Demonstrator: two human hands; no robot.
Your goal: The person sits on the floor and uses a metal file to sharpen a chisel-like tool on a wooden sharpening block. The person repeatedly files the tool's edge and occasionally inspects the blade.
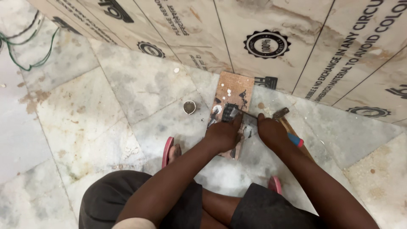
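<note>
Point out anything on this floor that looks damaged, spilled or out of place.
The small wooden board under both hands is spattered with white and dark paint blotches. The marble floor carries brownish stains and white specks at the left. Loose green wires trail across the far left corner. A hammer lies beside the right hand.

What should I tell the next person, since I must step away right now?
Left hand presses a small dark piece on the wooden board. Right hand grips a thin metal tool whose tip meets that piece. A hammer lies on the floor beside the right hand, a small round cap left of the board. The piece remains on the board; how far the work has got cannot be told.
</note>
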